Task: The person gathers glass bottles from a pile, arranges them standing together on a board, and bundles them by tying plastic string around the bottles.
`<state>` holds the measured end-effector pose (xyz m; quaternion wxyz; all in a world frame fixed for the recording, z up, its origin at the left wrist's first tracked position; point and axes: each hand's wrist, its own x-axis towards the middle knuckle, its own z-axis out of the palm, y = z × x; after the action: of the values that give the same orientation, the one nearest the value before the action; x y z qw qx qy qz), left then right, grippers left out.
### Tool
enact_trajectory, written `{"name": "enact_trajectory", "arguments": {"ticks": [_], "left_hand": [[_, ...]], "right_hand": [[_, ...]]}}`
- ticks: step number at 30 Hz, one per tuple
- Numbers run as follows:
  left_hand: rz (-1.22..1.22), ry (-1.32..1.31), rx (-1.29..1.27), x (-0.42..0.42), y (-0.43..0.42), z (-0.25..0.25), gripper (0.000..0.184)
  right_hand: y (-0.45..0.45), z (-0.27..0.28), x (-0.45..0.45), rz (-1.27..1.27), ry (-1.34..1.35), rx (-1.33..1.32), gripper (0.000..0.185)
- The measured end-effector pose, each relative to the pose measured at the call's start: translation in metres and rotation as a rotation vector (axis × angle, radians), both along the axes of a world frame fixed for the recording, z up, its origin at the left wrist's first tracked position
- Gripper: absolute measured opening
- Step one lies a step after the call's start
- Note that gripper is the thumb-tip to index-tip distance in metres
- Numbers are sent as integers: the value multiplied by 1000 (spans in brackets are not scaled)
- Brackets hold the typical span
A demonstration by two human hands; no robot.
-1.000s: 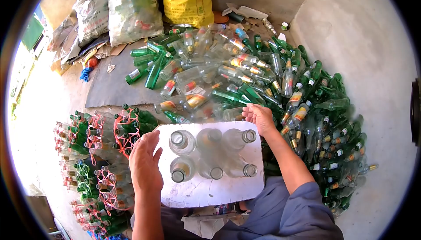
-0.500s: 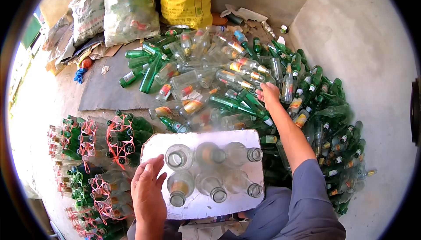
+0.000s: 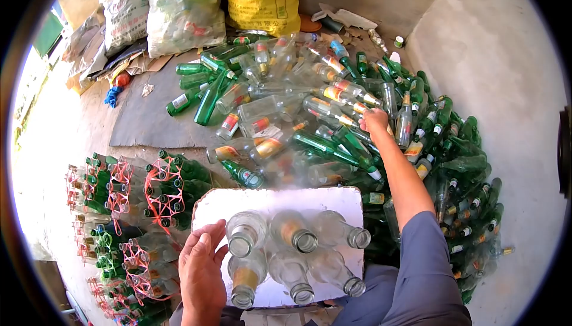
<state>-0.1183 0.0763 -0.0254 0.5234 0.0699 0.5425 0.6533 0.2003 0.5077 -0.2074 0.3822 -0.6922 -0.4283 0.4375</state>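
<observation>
Several clear glass bottles (image 3: 290, 266) stand in two rows on a white board (image 3: 208, 204) over my lap, their mouths toward me. My left hand (image 3: 202, 266) is open at the board's left edge, its fingers beside the nearest bottles and holding nothing. My right arm reaches out to the heap of loose bottles. There my right hand (image 3: 375, 122) is closed at the neck of a clear glass bottle (image 3: 325, 108) with an orange label. The fingertips are partly hidden. Loose green bottles (image 3: 351, 144) lie just below that hand.
Bundles of bottles tied with red string (image 3: 164, 189) stand at the left. A yellow sack (image 3: 264, 1) and white sacks (image 3: 182, 13) sit at the back. Green bottles (image 3: 471, 207) pile along the right wall (image 3: 506, 87). A grey mat (image 3: 146, 120) lies on the floor.
My right hand has gone from open fingers to closed at a bottle neck in the heap. The left hand stays open beside the board. The view has shifted slightly.
</observation>
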Motion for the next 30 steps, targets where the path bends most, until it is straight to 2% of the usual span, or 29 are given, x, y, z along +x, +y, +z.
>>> {"name": "enact_trajectory", "arguments": {"ticks": [2, 5, 15, 18, 22, 27, 30], "left_hand": [[2, -4, 4, -1, 0, -2, 35], [-4, -20, 12, 1, 1, -2, 34], [8, -34, 20, 2, 2, -3, 33], [4, -39, 34, 2, 2, -3, 32], [-5, -30, 36, 1, 1, -3, 32], [3, -5, -5, 3, -1, 2, 30], [14, 4, -25, 3, -5, 2, 29]], "right_hand": [[0, 0, -4, -34, -46, 3, 25], [1, 0, -5, -74, -59, 6, 18], [10, -2, -16, -87, 31, 255, 21], [-2, 17, -25, -47, -12, 310, 22], [-6, 35, -26, 55, -239, 385, 21], [-26, 74, -28, 134, -335, 354, 28], [-26, 79, -21, 146, -386, 463, 28]]}}
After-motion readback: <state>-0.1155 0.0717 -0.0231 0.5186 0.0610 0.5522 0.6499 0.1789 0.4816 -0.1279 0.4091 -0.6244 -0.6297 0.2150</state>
